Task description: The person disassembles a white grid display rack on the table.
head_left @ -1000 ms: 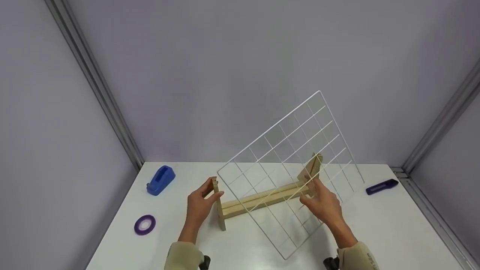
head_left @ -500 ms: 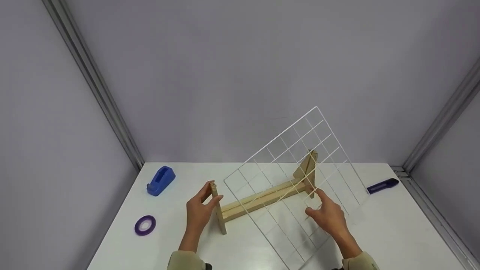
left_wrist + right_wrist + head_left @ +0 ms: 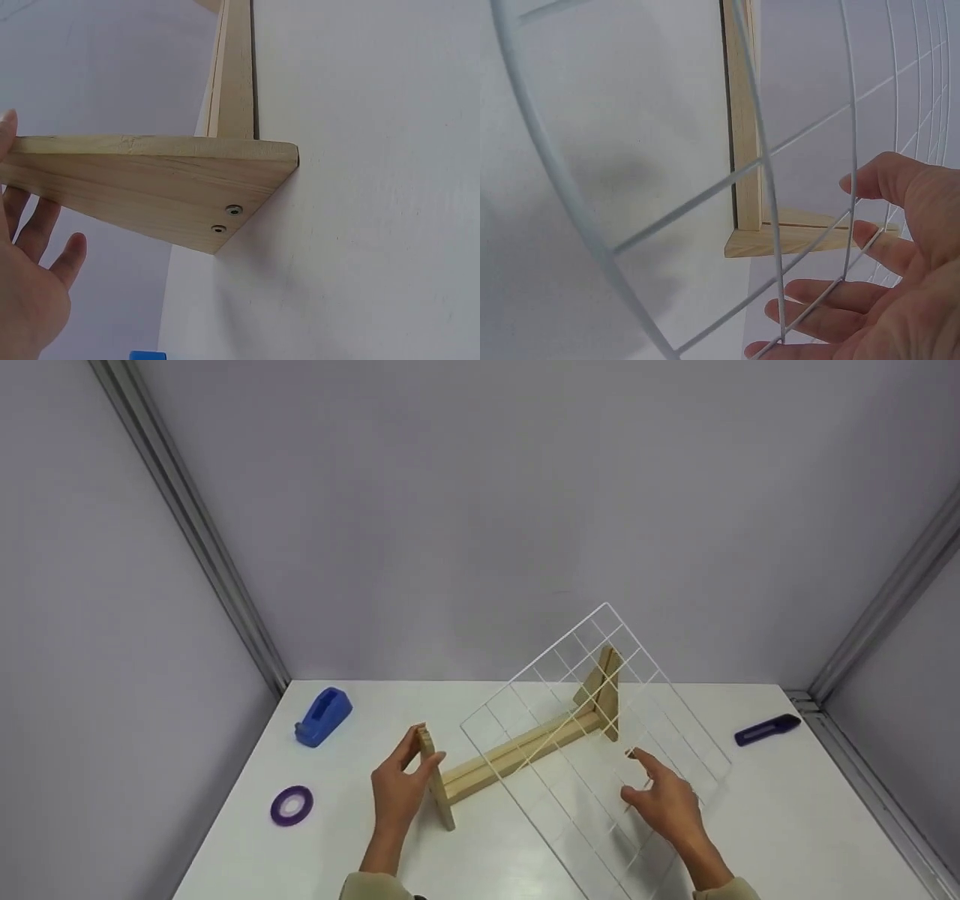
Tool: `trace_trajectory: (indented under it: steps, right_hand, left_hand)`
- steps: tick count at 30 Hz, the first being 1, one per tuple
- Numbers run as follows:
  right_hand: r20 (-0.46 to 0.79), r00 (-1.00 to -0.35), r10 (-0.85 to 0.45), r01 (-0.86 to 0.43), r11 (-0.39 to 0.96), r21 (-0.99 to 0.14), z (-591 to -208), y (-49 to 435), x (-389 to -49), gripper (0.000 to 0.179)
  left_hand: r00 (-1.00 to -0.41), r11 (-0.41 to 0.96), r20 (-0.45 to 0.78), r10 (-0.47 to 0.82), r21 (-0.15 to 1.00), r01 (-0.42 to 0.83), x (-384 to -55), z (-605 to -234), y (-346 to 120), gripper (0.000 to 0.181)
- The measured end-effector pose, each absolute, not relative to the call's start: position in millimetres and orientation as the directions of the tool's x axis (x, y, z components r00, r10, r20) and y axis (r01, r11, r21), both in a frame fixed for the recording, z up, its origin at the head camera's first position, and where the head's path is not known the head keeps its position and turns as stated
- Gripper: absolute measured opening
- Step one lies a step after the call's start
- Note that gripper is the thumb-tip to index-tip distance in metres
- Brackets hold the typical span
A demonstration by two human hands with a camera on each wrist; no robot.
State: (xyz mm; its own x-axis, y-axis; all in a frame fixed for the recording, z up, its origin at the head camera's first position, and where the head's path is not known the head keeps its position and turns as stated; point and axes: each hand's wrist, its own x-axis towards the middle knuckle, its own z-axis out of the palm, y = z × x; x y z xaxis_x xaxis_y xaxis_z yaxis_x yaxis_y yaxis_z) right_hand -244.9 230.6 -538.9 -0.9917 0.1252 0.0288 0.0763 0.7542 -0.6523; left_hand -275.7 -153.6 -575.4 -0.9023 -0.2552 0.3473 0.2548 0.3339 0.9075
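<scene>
A light wooden stand, a grooved crossbar (image 3: pixel 536 751) between two upright end boards, stands aslant on the white table. My left hand (image 3: pixel 397 795) grips the top of the near-left end board (image 3: pixel 439 795), thumb on one side and fingers on the other. Two bolt heads (image 3: pixel 234 211) show low on that board's outer face in the left wrist view. My right hand (image 3: pixel 667 802) holds a white wire grid panel (image 3: pixel 534 664), with thumb and fingers (image 3: pixel 821 322) around its wires. The panel leans in front of the crossbar and the far-right end board (image 3: pixel 609 697).
At the left lie a blue tape dispenser (image 3: pixel 324 716) and a purple ring-shaped roll (image 3: pixel 292 805). A dark purple utility knife (image 3: pixel 766 730) lies near the right edge. Grey walls (image 3: pixel 480 510) enclose the white table (image 3: pixel 337 855) at the back and sides.
The grid panel has come down toward me, its top corner lower and slightly left. My right hand has drawn nearer and right. The stand's right end has swung back; my left hand keeps its grip.
</scene>
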Motion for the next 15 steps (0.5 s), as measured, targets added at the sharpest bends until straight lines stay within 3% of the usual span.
trace_trajectory:
  steps: [15]
  right_hand:
    - [0.007, -0.986, 0.165, 0.125, 0.773, -0.621, -551, 239, -230, 0.068]
  left_hand:
    - [-0.861, 0.363, 0.408, -0.304, 0.885, 0.292, -269, -582, -152, 0.066]
